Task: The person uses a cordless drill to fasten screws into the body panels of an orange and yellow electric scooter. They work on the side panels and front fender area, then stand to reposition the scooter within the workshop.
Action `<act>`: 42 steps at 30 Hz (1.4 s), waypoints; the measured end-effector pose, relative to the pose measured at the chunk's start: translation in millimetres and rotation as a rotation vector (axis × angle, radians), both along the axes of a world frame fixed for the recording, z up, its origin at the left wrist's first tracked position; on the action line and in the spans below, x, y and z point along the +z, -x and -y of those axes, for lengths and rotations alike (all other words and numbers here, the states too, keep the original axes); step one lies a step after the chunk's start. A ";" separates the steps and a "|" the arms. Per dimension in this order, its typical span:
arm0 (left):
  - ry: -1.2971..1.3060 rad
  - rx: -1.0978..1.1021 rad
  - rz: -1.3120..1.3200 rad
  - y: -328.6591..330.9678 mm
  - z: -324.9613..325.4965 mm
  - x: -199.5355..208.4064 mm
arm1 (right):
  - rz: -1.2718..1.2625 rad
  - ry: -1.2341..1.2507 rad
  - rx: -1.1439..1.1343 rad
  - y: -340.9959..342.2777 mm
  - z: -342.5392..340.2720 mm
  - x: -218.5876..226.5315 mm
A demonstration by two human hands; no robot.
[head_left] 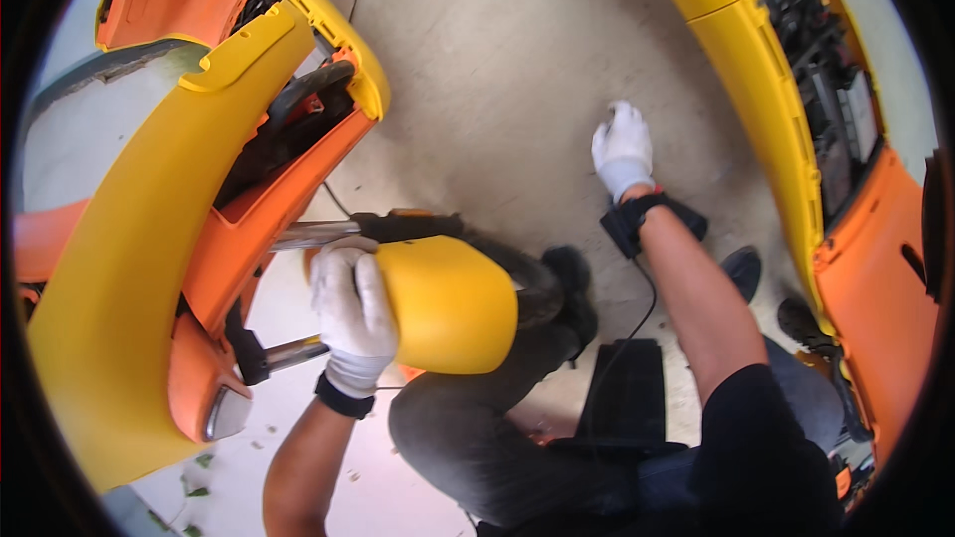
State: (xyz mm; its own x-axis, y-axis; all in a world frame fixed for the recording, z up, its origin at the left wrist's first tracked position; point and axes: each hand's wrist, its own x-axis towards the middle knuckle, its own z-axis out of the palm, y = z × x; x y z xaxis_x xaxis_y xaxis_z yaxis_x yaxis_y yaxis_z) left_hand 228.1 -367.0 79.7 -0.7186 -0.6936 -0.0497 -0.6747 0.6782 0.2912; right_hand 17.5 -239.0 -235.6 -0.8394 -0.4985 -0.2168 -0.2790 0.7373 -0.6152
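Observation:
My left hand (355, 316), in a white glove, is closed over the left edge of a curved yellow front fender (453, 303). The fender sits over the front wheel of a yellow and orange scooter, close to metal fork tubes (293, 353). My right hand (624, 147), also gloved in white, hangs over the floor, apart from both scooters. Its fingers are curled, and what they hold, if anything, is hidden. A black band with a dark box-like device (652, 226) and a thin cable is on my right wrist.
A large yellow panel (149, 239) and orange bodywork (254, 229) of the scooter rise at the left. Along the right stands another yellow and orange scooter (761, 89) with exposed dark inner parts. A black stool-like object (627, 393) is beside my legs, on the concrete floor (497, 70).

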 end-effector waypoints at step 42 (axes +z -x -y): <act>-0.011 0.123 -0.624 22.0 -46.4 33.0 | 0.667 0.700 0.203 0.2 -191.7 402.2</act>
